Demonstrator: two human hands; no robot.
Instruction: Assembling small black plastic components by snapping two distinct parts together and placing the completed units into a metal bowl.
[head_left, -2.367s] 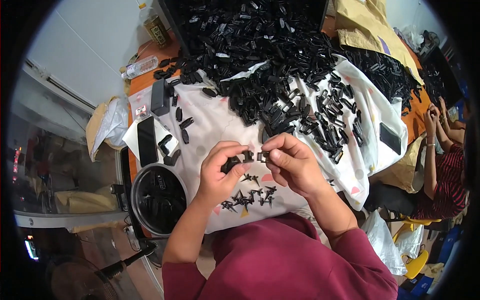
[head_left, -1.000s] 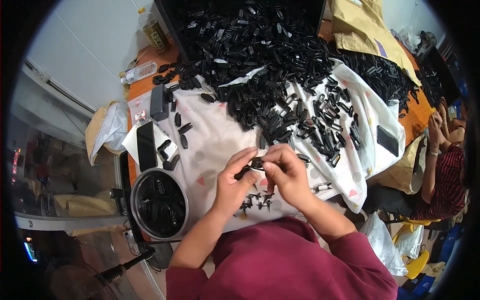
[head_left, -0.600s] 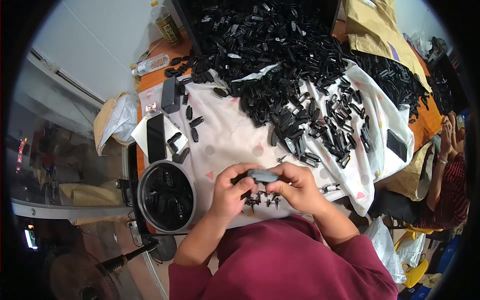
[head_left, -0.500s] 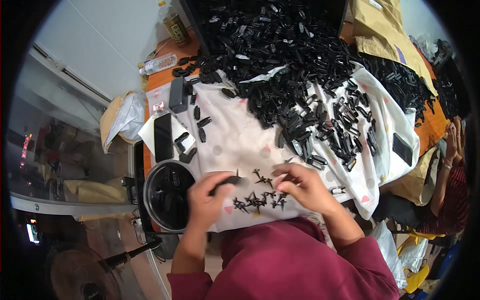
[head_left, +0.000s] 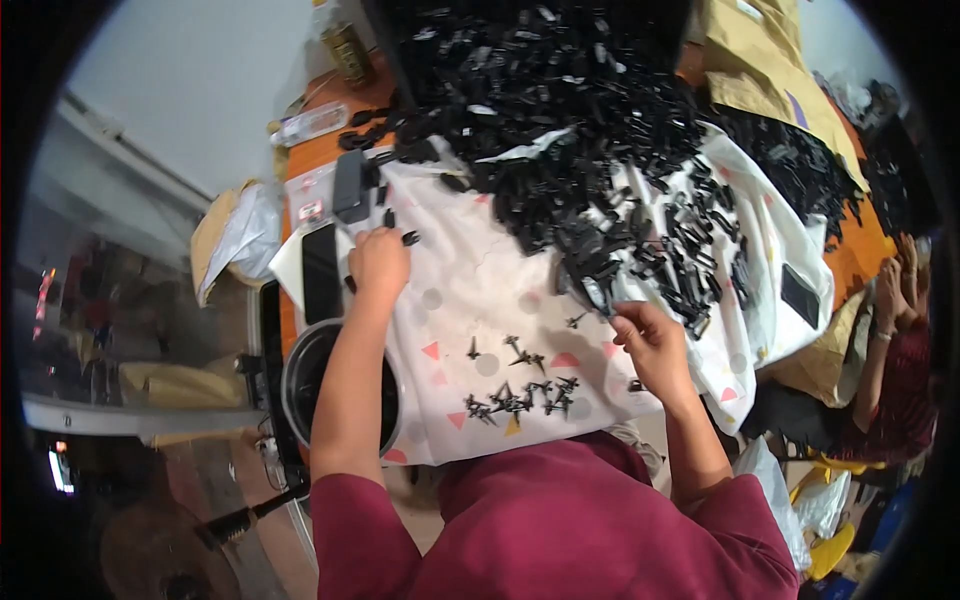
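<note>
My left hand (head_left: 381,264) is at the left side of the cloth, among a few loose black plastic pieces (head_left: 410,238) beside a phone. Its fingers curl downward, and whatever they hold is hidden under the hand. At the near edge of a big heap of black plastic pieces (head_left: 560,190), the thumb and forefinger of my right hand (head_left: 656,348) pinch together on a small black plastic piece. Between my arms lies a loose cluster of small dark spiky parts (head_left: 515,400), with a few more just above it.
Below my left forearm stands a round dark tub (head_left: 298,395). A black phone (head_left: 320,270) and a dark grey box (head_left: 350,185) lie at the left edge; another phone (head_left: 800,296) is on the right. Plastic bottle (head_left: 312,124) at back left. A co-worker's hands (head_left: 890,295) show far right.
My left hand has moved up and left from the spiky parts to the loose pieces by the phone. The right hand has moved right and up to the heap's edge.
</note>
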